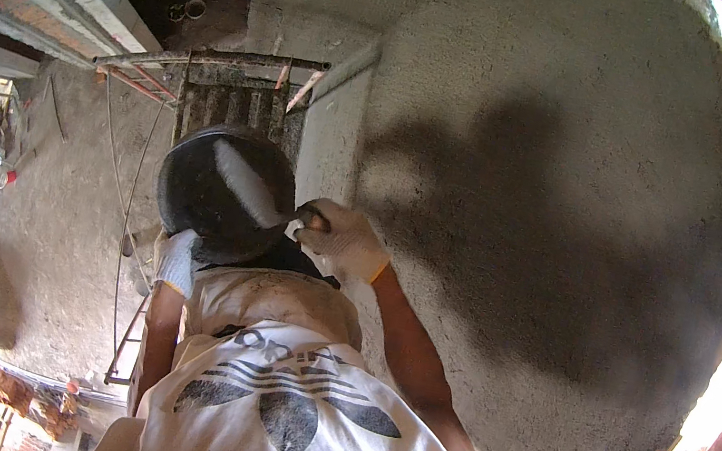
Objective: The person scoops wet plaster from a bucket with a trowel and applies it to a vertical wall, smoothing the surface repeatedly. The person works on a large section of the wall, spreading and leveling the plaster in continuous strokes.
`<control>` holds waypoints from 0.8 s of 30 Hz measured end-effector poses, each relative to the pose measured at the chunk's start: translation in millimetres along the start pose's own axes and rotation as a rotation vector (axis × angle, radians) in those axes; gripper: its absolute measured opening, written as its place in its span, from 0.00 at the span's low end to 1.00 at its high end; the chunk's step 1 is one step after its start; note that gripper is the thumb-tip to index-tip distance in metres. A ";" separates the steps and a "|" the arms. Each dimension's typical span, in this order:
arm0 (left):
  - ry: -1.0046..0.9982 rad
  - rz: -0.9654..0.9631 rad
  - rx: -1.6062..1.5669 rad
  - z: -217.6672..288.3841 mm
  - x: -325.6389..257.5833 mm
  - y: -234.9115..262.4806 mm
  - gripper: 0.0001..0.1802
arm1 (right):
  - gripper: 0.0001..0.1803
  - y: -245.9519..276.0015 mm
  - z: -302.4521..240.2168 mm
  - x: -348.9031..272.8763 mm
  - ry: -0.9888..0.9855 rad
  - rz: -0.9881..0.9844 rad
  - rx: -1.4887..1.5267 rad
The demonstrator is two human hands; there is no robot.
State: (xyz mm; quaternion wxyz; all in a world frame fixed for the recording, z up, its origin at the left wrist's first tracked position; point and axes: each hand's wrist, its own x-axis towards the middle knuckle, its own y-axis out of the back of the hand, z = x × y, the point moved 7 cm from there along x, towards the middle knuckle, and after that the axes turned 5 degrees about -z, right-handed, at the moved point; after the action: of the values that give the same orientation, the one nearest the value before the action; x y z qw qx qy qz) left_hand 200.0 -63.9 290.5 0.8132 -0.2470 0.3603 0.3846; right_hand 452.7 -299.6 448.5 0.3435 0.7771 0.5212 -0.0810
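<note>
Hands: two, both in knitted off-white work gloves; the left hand (pixel 179 261), left of the frame's middle, has its fingers bent around the bucket's lower-left rim, and the right hand (pixel 344 240), at the centre, is clenched around the trowel's handle.
Bucket: one, a round black bucket (pixel 187 171) left of centre, its mouth facing up toward me; the trowel's blade lies across that mouth, and I can't make out what is in the dark inside.
Trowel: one, with a long pale-grey blade (pixel 243 181), blurred, slanting from upper left down to the right hand.
Wall: one broad grey wall (pixel 464 79), grainy and rough, filling the right half, with one large soft shadow (pixel 570 243).
Slats: several dark slats (pixel 237 107) above the bucket.
Shirt: one white cloth T-shirt (pixel 245 442), lower centre, printed in black.
</note>
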 end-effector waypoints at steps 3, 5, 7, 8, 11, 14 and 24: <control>0.068 0.002 -0.051 -11.5 10.6 16.3 0.20 | 0.21 35.7 66.7 -2.7 -0.190 0.009 0.384; 0.080 -0.026 0.087 -14.5 17.0 25.0 0.20 | 0.22 82.0 116.3 -26.0 -0.484 0.370 0.190; 0.075 -0.028 0.069 -18.4 20.6 29.9 0.19 | 0.22 128.2 122.8 -83.6 -0.545 1.065 0.141; 0.061 -0.007 -0.018 -20.4 22.0 31.0 0.18 | 0.23 147.1 112.8 -112.2 -0.478 1.346 0.204; 0.051 0.032 -0.032 -24.2 16.9 28.4 0.22 | 0.19 165.7 52.4 -163.6 -0.402 1.533 0.188; -0.044 0.062 0.067 -16.7 12.7 15.0 0.22 | 0.15 154.1 -18.7 -138.0 -0.281 1.070 -0.061; -0.123 -0.029 0.177 -1.3 3.0 -10.4 0.26 | 0.09 -47.2 -28.1 30.6 0.048 0.353 -0.719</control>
State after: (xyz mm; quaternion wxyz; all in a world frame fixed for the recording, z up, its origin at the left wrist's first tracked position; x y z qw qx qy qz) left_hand 209.2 -69.4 288.7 0.8579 -0.1553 0.3387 0.3538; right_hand 419.0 -248.8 433.6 0.5898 0.6867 0.3826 0.1848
